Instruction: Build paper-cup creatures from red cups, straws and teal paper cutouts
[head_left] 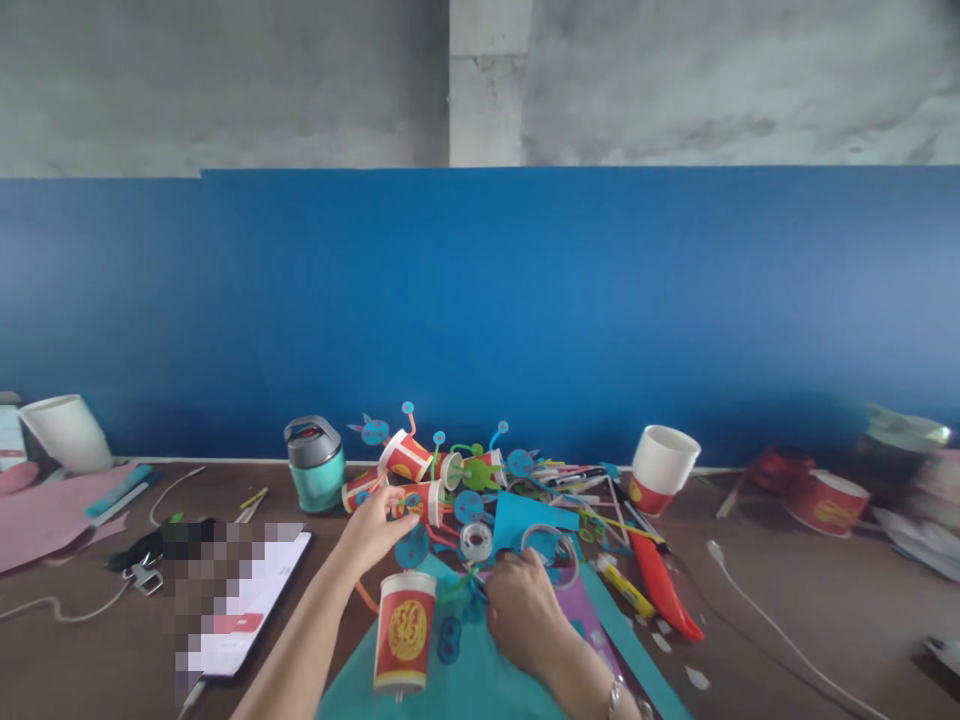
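Note:
My left hand (379,525) reaches to a heap of decorated paper cups, thumb and fingers apart beside a red-and-white paper cup (426,502) lying on its side; I cannot tell whether they touch. My right hand (529,610) is closed over the teal paper (480,680), and whatever its fingers hold is hidden. Between my forearms a red paper cup (405,632) with a yellow print stands near the front. Blue paper cut-outs (449,640) lie beside it. Just beyond the right hand are a roll of clear tape (475,542) and a larger tape ring (559,550).
A phone (251,610) and a teal lidded jar (316,470) are to the left. On the right are a yellow glue stick (626,588), a red pointed object (664,585), stacked white cups (664,465) and a white cable (787,625). A blue partition (480,300) rises behind.

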